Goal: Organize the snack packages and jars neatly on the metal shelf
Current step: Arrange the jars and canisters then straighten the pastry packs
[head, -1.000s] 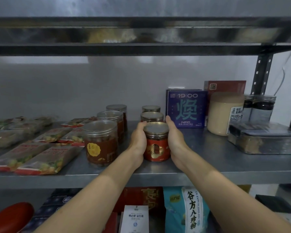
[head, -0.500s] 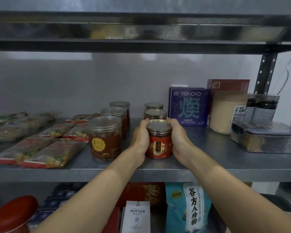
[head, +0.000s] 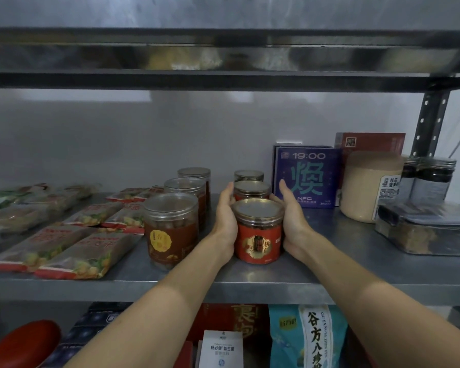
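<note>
Change since half a second ago: your fingers, then wrapped round the front jar, now reach straight back past it.

- Left hand (head: pixel 225 216): palm flat on the left side of the front red-label jar (head: pixel 258 235); fingers straight and pressed together, tips beside the second red-label jar (head: pixel 251 189).
- Right hand (head: pixel 290 216): mirrors it on the right side, fingers straight and together.
- Red-label jars: three in a single file running front to back, third red-label jar (head: pixel 248 176) rearmost, standing upright mid-shelf on the metal shelf (head: pixel 276 280).
- Brown-label jars (head: pixel 171 229): three in a parallel file, just left of your left hand.
- Snack packets (head: pixel 88 254): flat in rows, far left.
- Purple box (head: pixel 307 176): upright behind your right hand.
- Beige jar (head: pixel 367 187): right of the box.
</note>
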Tool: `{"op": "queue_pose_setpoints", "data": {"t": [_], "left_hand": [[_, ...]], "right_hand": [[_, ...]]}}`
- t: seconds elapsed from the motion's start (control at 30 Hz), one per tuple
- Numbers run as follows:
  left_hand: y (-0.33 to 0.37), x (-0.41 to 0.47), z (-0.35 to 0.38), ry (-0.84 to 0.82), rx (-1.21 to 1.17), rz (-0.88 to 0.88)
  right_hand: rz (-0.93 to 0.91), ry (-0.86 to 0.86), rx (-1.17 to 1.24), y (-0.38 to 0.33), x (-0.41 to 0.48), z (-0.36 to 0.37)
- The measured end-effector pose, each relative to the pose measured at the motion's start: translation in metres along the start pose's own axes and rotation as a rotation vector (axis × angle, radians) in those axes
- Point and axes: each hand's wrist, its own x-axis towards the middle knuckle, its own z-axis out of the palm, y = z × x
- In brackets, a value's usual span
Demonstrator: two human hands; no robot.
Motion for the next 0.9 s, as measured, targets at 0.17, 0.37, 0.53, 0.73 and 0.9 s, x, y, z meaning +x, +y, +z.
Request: {"op": "queue_pose_setpoints", "data": {"t": [0.17, 0.37, 0.53, 0.73, 0.9], "left_hand": [[-0.003, 0.004, -0.001, -0.007, 0.004, 0.002], [-0.004, 0.003, 0.004, -0.013, 0.006, 0.006], [-0.006, 0.002, 0.005, -0.016, 0.003, 0.002], [-0.006, 0.002, 0.006, -0.018, 0.023, 0.004], [-0.007, 0.003, 0.007, -0.011, 0.025, -0.002]], "right_hand": [[-0.003, 0.008, 0.048, -0.001, -0.002, 0.000], [-0.006, 0.018, 0.083, -0.003, -0.005, -0.004], [-0.011, 0.017, 0.091, -0.003, -0.006, -0.004], [-0.006, 0.018, 0.090, -0.004, -0.010, -0.003], [-0.007, 0.012, 0.074, -0.004, -0.011, -0.004]]}}
